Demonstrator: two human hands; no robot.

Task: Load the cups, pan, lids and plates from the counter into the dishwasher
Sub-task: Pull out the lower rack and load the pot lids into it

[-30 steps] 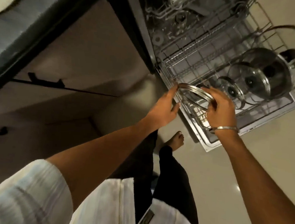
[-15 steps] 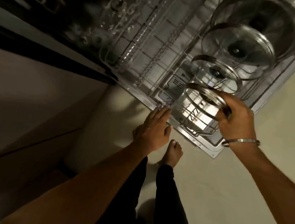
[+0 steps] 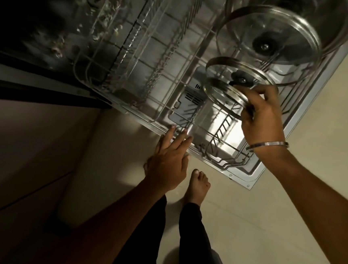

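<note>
The dishwasher's lower wire rack [image 3: 167, 53] is pulled out over the open door [image 3: 255, 177]. My right hand [image 3: 262, 116] grips the rim of a small glass lid [image 3: 221, 89] with a steel edge, held tilted over the rack's near right part. Behind it another small glass lid [image 3: 254, 72] stands in the rack, then a larger glass lid [image 3: 282, 36] with a black knob, and a steel pan [image 3: 334, 25] at the far right. My left hand [image 3: 171, 157] has straight fingers, their tips at the door's near edge, holding nothing.
Dark dishwasher interior [image 3: 42, 15] lies at the upper left. Beige cabinet fronts [image 3: 30, 151] run down the left. My bare feet [image 3: 198, 186] stand on the pale floor just before the door's corner.
The view has closed in on the rack. My left hand let go of the lid a second ago and lowered to the door's edge. My right hand has carried the lid further over the rack.
</note>
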